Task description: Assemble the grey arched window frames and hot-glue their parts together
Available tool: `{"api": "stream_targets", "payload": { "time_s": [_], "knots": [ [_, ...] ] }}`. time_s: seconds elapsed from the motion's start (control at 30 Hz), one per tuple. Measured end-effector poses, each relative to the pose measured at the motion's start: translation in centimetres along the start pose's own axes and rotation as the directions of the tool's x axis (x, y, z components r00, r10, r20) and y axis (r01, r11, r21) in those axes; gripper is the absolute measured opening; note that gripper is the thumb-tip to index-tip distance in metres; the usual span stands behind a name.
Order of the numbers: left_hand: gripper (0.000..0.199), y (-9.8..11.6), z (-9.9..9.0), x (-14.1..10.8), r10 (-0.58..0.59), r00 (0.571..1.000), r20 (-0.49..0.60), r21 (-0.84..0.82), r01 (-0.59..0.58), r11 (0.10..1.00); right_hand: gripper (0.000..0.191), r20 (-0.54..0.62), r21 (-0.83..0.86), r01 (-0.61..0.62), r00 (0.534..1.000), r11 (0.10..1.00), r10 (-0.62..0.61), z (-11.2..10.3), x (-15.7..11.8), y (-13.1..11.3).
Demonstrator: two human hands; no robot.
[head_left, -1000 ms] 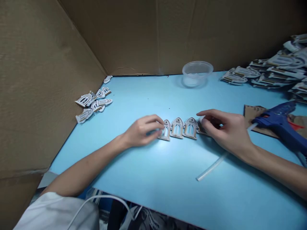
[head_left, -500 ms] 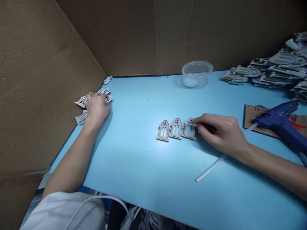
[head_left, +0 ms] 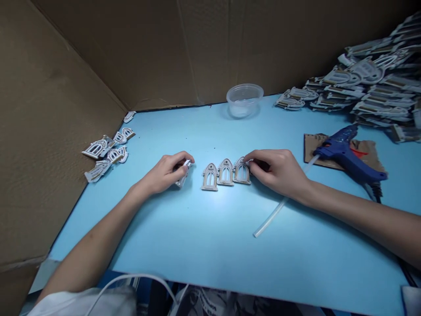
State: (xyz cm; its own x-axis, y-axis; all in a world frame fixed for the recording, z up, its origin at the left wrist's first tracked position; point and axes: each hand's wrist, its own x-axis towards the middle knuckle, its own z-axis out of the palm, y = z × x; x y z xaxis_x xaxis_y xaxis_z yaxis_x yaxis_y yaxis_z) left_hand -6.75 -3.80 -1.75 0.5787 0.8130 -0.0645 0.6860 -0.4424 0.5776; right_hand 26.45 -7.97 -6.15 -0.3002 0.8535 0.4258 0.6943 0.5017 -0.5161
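Note:
Three small arched window pieces, the left one (head_left: 209,177), the middle one (head_left: 225,173) and the right one (head_left: 242,173), lie in a row on the blue tabletop (head_left: 197,245). My right hand (head_left: 279,173) has its thumb and forefinger closed at the upper edge of the right piece. To the left of the row, my left hand (head_left: 167,173) grips another white window piece (head_left: 183,175), tilted and partly hidden by the fingers. A clear glue stick (head_left: 269,218) lies beneath my right wrist and runs towards the glue gun.
At the left, several loose window pieces (head_left: 96,149) lie by the cardboard wall (head_left: 59,96). A clear plastic tub (head_left: 244,103) stands at the back. A large heap of window pieces (head_left: 365,87) fills the back right. The blue glue gun (head_left: 348,158) rests on a cardboard scrap (head_left: 311,142).
My left hand has come away from the loose pieces at the left, carrying a window piece towards the row. My right hand stays at the right piece. The view has shifted rightward.

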Motion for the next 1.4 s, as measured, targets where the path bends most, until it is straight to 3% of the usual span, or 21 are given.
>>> {"api": "stream_targets", "payload": {
  "time_s": [0.13,0.27,0.33,0.4,0.5,0.63,0.7,0.77,0.9,0.97,1.07,1.23,1.3,1.4],
  "knots": [
    [0.031,-0.5,1.2,0.4,0.181,0.981,-0.070,0.033,-0.179,0.983,0.027,0.050,0.036,-0.032,0.998,0.999,0.030,0.1,0.2,0.0],
    [0.022,-0.6,1.7,0.5,0.216,0.963,-0.159,0.085,-0.204,0.975,0.028,0.062,0.054,0.025,0.998,0.998,-0.028,0.0,0.1,-0.1],
    [0.019,-0.4,1.2,0.3,0.300,0.946,-0.127,0.089,-0.290,0.953,0.028,0.061,0.039,0.051,0.997,0.998,-0.054,0.0,0.1,-0.1],
    [0.018,-0.4,0.4,0.1,0.376,0.927,-0.017,0.076,-0.374,0.925,0.028,0.048,0.016,0.047,0.998,0.999,-0.048,0.0,0.0,-0.1],
    [0.036,-0.8,-0.5,0.1,0.362,0.927,0.099,0.163,-0.374,0.913,0.029,0.048,-0.041,0.011,0.999,0.999,-0.009,0.2,-0.1,0.0],
    [0.033,-2.0,-0.2,0.5,0.335,0.942,0.012,0.281,-0.325,0.903,0.036,0.088,-0.175,0.026,0.996,0.984,-0.011,0.3,-0.2,0.1],
    [0.032,-2.4,0.4,0.7,0.335,0.942,-0.033,0.287,-0.312,0.906,0.037,0.116,-0.211,0.091,0.991,0.973,-0.068,0.2,-0.2,0.2],
    [0.033,-2.4,1.2,0.9,0.352,0.933,-0.073,0.293,-0.318,0.902,0.038,0.176,-0.237,0.232,0.965,0.943,-0.193,0.0,-0.1,0.3],
    [0.035,-1.6,2.6,1.0,0.441,0.882,-0.164,0.350,-0.366,0.862,0.042,0.334,-0.254,0.546,0.824,0.798,-0.458,-0.5,0.5,0.6],
    [0.038,-1.3,2.9,1.0,0.461,0.858,-0.227,0.371,-0.361,0.856,0.042,0.338,-0.283,0.569,0.812,0.772,-0.475,-1.0,1.4,0.7],
    [0.041,-1.4,3.0,1.2,0.427,0.842,-0.329,0.344,-0.314,0.885,0.040,0.277,-0.403,0.452,0.889,0.796,-0.365,-2.6,4.6,1.0],
    [0.038,-2.1,2.8,1.4,0.356,0.847,-0.395,0.262,-0.268,0.927,0.040,0.197,-0.613,0.150,0.980,0.776,-0.033,-5.5,14.6,2.9],
    [0.036,-2.4,2.8,1.4,0.358,0.845,-0.397,0.259,-0.271,0.927,0.040,0.261,-0.616,0.021,0.949,0.787,0.179,-5.7,18.6,4.2],
    [0.035,-2.6,2.6,1.3,0.362,0.840,-0.404,0.255,-0.277,0.927,0.038,0.379,-0.604,-0.003,0.879,0.797,0.290,-4.7,22.6,5.9]
  ]
}}
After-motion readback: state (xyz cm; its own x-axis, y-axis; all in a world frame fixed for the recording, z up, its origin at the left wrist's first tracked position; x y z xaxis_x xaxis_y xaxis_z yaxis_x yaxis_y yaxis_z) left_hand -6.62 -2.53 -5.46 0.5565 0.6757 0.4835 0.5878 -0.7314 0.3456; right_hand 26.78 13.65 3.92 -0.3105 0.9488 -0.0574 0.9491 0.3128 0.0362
